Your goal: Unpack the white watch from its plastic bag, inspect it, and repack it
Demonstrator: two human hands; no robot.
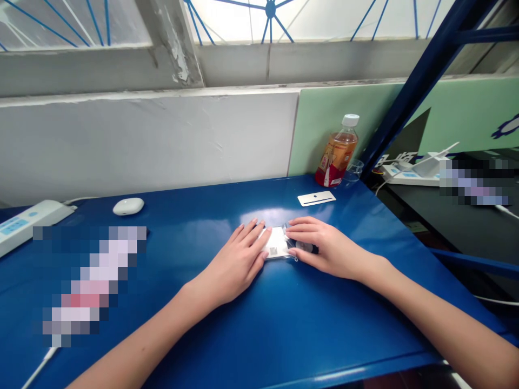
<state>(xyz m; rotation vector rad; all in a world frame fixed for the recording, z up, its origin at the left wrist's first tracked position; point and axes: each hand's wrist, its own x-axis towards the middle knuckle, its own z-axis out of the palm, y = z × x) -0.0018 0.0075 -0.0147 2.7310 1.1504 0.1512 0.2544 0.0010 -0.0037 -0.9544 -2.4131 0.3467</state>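
A small white card with a printed square code (278, 242), in what looks like a clear plastic sleeve, lies flat on the blue table (259, 329). My left hand (237, 259) rests on the card's left side, fingers stretched out. At its right end is my right hand (320, 244), thumb and fingers apart around the clear plastic edge. A dark item with a pale round part (304, 247) shows between the right thumb and fingers; its kind is unclear. Behind the right hand lies a white card with a dark line (317, 198).
A drink bottle (337, 154) stands at the back right beside a small clear container (354, 170). To the left are a white earbud case (128, 206), a blurred-out object with a cable (93, 281) and a power strip (34, 219). A blue metal post (413, 81) rises at the right.
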